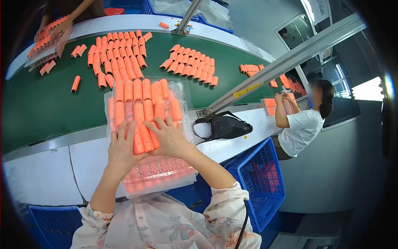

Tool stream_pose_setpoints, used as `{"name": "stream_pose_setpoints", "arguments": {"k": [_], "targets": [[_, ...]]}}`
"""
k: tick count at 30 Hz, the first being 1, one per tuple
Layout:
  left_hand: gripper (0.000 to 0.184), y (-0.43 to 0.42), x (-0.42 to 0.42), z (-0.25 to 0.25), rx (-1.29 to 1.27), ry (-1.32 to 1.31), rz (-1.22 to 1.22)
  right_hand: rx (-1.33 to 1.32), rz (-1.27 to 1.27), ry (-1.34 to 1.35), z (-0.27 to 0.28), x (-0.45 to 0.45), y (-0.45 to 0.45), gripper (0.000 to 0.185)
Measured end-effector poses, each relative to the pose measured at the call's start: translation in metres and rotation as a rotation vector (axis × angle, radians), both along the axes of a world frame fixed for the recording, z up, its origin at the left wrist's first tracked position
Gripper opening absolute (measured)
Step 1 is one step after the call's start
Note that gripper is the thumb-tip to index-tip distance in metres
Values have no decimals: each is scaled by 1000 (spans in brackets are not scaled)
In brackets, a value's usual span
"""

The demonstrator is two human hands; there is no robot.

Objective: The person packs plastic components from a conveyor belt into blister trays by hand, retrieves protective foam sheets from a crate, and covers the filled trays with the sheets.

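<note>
In front of me lies a stack of clear plastic trays (166, 166), with moulded pockets and many orange half-tube plastic pieces (147, 89) in rows on top. My left hand (121, 145) holds the left side of a small group of orange pieces (143, 139), fingers forward and thumb at their near ends. From the right, my right hand (171, 139) grips the same group, its fingers over the pieces and its thumb near the left thumb. The hands partly hide the pieces beneath them. The tray's near rows show bare pockets, with orange visible through the layers below.
The green conveyor belt (41, 112) carries loose clusters of orange pieces (192, 64). A metal post (265, 79) slants over it. A black bag (230, 125) lies right, above a blue crate (261, 182). A co-worker (304, 124) handles pieces at right; another person's hands (62, 29) hold trays at upper left.
</note>
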State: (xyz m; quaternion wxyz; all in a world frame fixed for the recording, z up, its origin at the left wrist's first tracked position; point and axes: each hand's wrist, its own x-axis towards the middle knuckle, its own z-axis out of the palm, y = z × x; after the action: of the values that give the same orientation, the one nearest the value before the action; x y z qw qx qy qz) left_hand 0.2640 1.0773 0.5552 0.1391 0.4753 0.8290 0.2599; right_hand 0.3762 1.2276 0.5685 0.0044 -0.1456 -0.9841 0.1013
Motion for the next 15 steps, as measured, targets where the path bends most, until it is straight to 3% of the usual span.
{"name": "stream_pose_setpoints", "arguments": {"k": [3, 6, 9, 12, 15], "targets": [[105, 1, 8, -6, -24, 185, 23, 67, 46, 126, 5, 11, 7, 93], [110, -1, 9, -27, -27, 120, 33, -62, 24, 180, 14, 26, 28, 85], [115, 7, 12, -38, 12, 97, 5, -185, -43, 513, -16, 7, 62, 70], [106, 17, 15, -13, 47, 154, -22, -245, -165, 404, -23, -30, 68, 49], [74, 42, 5, -14, 214, 293, -67, -139, -229, 247, -47, -49, 80, 38]]}}
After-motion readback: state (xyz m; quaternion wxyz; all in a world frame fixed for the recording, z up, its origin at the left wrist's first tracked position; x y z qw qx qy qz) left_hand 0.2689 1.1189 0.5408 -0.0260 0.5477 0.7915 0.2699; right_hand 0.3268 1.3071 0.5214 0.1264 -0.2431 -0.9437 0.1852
